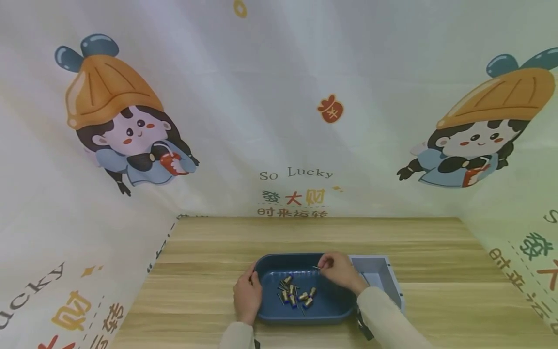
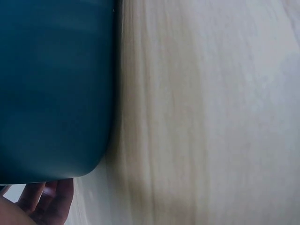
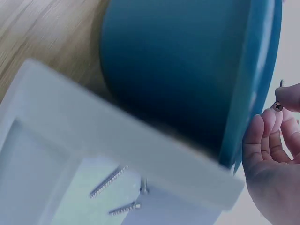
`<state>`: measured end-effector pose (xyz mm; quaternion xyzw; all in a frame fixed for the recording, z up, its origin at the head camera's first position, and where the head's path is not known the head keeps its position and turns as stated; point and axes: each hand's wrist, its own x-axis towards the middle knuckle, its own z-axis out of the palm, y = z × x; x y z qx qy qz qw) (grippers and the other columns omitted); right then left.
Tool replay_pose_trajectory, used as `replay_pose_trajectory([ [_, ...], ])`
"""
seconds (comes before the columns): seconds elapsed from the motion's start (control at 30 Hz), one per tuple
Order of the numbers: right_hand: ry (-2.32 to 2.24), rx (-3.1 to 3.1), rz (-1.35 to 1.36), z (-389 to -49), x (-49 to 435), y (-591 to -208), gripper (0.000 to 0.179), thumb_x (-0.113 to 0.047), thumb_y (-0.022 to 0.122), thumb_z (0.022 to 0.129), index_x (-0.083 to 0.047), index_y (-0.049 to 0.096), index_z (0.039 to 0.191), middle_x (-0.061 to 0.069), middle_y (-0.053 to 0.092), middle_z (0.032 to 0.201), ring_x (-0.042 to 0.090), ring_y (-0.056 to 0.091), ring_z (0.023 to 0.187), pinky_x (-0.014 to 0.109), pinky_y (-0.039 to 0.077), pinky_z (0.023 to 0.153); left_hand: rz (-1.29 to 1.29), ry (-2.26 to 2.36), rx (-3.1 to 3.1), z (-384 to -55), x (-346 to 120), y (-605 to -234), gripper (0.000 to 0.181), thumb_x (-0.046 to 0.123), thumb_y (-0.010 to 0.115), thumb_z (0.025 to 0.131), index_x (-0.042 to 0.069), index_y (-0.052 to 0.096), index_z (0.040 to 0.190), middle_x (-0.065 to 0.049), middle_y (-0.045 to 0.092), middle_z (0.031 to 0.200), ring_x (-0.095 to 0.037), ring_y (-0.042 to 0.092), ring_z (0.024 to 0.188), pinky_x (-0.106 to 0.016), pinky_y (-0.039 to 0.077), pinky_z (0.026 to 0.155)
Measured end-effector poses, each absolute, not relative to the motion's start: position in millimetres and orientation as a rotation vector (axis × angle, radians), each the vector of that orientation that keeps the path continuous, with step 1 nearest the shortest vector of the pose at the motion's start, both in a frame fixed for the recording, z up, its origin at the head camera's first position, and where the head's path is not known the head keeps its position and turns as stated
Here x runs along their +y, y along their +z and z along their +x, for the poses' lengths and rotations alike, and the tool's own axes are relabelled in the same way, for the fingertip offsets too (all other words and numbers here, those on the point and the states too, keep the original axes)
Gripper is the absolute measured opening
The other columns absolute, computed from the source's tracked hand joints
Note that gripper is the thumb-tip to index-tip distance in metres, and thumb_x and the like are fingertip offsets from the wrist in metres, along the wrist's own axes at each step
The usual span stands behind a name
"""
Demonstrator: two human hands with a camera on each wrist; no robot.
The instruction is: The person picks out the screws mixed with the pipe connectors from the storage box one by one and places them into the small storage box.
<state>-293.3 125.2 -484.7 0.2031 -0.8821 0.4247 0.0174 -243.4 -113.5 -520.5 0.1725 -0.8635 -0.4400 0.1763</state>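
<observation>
A dark blue basin stands on the wooden table. Brass-coloured fittings with blue ends lie in it among several loose screws. At the basin's left end, my left hand holds the rim; its fingers show against the outer wall in the left wrist view. Over the basin's far right part, my right hand pinches a screw between thumb and fingertips. The screw's cross-slotted head faces the right wrist camera, and its shaft points left in the head view.
A light grey tray sits directly right of the basin, partly covered by my right forearm. Several screws lie inside it. Printed cloth rises behind the table and along both sides.
</observation>
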Motion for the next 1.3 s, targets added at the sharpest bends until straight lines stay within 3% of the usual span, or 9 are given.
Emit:
replay_pose_trajectory([
  [0.4,1.301,-2.791,0.489,-290.0,151.2,-468.2,0.007,0.003,0.061,0.076,-0.002,0.063,0.081,0.003,0.059,0.073,0.009,0.050,0.067,0.023,0.043,0.061,0.468,-1.238,-2.438,-242.8,-113.0,-519.4,0.033,0.010,0.051,0.095,0.007,0.062,0.126,-0.023,0.064,0.120,-0.040,0.066,0.097,-0.050,0.052,0.065],
  [0.87,1.283,-2.799,0.314,-289.1,174.8,-462.5,0.007,0.000,0.063,0.077,-0.001,0.063,0.083,0.005,0.061,0.076,0.012,0.054,0.072,0.023,0.044,0.061,0.470,-1.237,-2.453,-244.4,-114.3,-520.7,0.033,0.010,0.050,0.095,0.006,0.061,0.126,-0.024,0.065,0.117,-0.039,0.066,0.095,-0.050,0.052,0.065],
  [1.03,1.239,-2.793,0.259,-287.8,184.9,-462.8,0.006,0.000,0.064,0.078,0.001,0.065,0.085,0.006,0.063,0.077,0.013,0.055,0.073,0.026,0.045,0.065,0.469,-1.238,-2.456,-246.4,-114.7,-521.9,0.034,0.010,0.050,0.095,0.006,0.061,0.126,-0.024,0.065,0.116,-0.034,0.066,0.088,-0.045,0.051,0.061],
  [1.3,1.226,-2.770,0.240,-283.0,203.2,-464.4,0.009,0.004,0.060,0.075,0.003,0.063,0.083,0.008,0.061,0.075,0.013,0.053,0.071,0.025,0.043,0.064,0.449,-1.239,-2.443,-245.4,-114.7,-522.3,0.033,0.011,0.050,0.094,0.006,0.062,0.125,-0.025,0.064,0.118,-0.038,0.066,0.090,-0.050,0.051,0.063],
])
